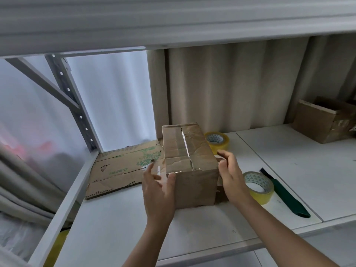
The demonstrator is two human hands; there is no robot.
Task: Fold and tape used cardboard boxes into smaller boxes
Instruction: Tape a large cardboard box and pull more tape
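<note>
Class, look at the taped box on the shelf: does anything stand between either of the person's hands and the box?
Nothing visible does. The left hand is at the box's near left corner, thumb against it. The right hand is beside its right side with no object between. The nearer tape roll lies right of that hand, outside the gap.

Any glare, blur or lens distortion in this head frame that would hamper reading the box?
Head view: glare streaks along the tape seam on the box; the upper shelf is blurred; the window is blown out; wide-angle bending curves the shelf edges; both hands stay fairly sharp.
</note>
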